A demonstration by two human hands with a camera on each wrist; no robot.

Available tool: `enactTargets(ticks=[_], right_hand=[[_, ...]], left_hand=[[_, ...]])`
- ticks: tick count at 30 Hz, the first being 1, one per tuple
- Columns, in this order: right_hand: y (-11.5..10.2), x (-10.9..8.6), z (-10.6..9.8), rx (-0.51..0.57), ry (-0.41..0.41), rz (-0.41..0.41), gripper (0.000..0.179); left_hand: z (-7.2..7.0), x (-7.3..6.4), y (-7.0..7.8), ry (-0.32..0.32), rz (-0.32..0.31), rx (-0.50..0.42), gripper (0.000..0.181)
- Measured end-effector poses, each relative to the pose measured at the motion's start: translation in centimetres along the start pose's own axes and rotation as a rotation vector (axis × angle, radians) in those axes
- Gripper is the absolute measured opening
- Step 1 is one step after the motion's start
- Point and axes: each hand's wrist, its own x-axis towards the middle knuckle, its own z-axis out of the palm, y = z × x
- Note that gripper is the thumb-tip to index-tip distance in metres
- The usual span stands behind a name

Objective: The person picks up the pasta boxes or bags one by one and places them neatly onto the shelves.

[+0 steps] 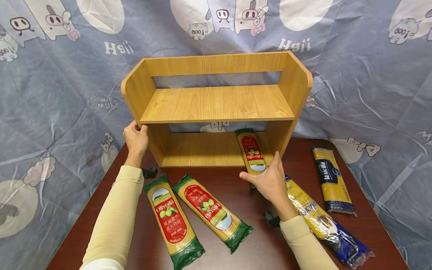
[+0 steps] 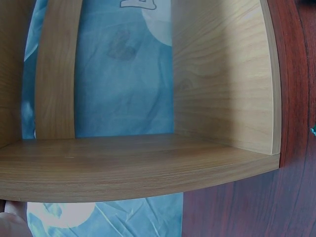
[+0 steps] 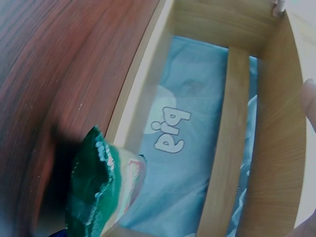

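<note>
My left hand (image 1: 135, 139) grips the left side panel of a two-tier wooden shelf (image 1: 216, 103), low on its front edge. In the left wrist view only a bit of the hand (image 2: 14, 222) shows beside the panel. My right hand (image 1: 271, 182) is by the shelf's lower right front, thumb and fingers spread apart. Just beyond its thumb, a green-ended Olivoilà spaghetti pack (image 1: 251, 150) lies on the lower board, its near end jutting out over the front edge. That green end (image 3: 91, 192) appears in the right wrist view, apart from the fingers (image 3: 308, 101).
Two more Olivoilà packs (image 1: 170, 217) (image 1: 212, 210) lie on the dark red table (image 1: 263, 247) before the shelf. To the right are a blue-and-yellow pasta pack (image 1: 324, 225), partly behind my right forearm, and a La Sicilia pack (image 1: 332, 180). A printed cloth (image 1: 364, 93) hangs behind.
</note>
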Motion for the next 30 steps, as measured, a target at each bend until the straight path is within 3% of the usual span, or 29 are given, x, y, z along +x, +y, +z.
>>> enactTargets(ticks=[9, 17, 24, 30], right_hand=[[-1.3, -1.3, -0.6, 0.036, 0.026, -0.028, 0.154], [-2.2, -2.7, -1.5, 0.072, 0.021, 0.006, 0.149], [-2.6, -4.0, -1.3, 0.094, 0.02, -0.019, 0.147], [-3.3, -5.4, -0.8, 0.114, 0.005, 0.011, 0.147]], left_hand=[[0.1, 0.2, 0.1, 0.009, 0.006, -0.004, 0.017], [0.6, 0.5, 0.4, -0.002, 0.003, 0.004, 0.019], [0.5, 0.4, 0.2, 0.002, -0.007, 0.01, 0.019], [0.1, 0.1, -0.1, 0.005, -0.022, 0.004, 0.018]])
